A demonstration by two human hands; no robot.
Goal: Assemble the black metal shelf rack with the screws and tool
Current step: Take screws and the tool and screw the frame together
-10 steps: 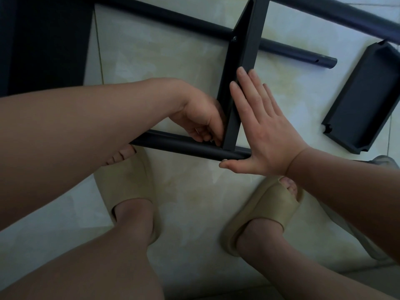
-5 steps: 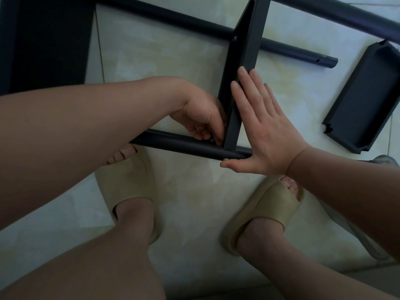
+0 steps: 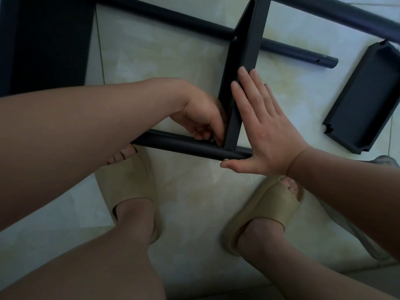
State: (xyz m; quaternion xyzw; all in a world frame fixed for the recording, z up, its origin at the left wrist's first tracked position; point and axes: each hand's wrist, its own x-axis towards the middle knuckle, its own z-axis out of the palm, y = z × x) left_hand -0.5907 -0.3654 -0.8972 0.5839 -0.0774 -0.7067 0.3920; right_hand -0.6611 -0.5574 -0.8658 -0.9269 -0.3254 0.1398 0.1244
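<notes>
A black metal shelf panel [image 3: 249, 44] stands on edge between two black tubes on the tiled floor. Its near end meets the near tube [image 3: 173, 144]; its far end is screwed to the far tube [image 3: 173, 15]. My right hand [image 3: 266, 131] lies flat with straight fingers against the panel's right face, thumb beside the near tube. My left hand [image 3: 203, 120] is curled at the inner corner where panel and tube join, fingertips pinching a small metallic screw [image 3: 212, 140], mostly hidden.
A second black shelf panel [image 3: 365, 98] lies on the floor at the right. Another black tube [image 3: 337, 11] runs along the top right. A dark panel [image 3: 47, 44] fills the top left. My feet in beige slippers [image 3: 129, 191] stand close below the near tube.
My left fingers have shifted slightly at the corner joint. My right hand stays flat on the panel. The frame has not moved.
</notes>
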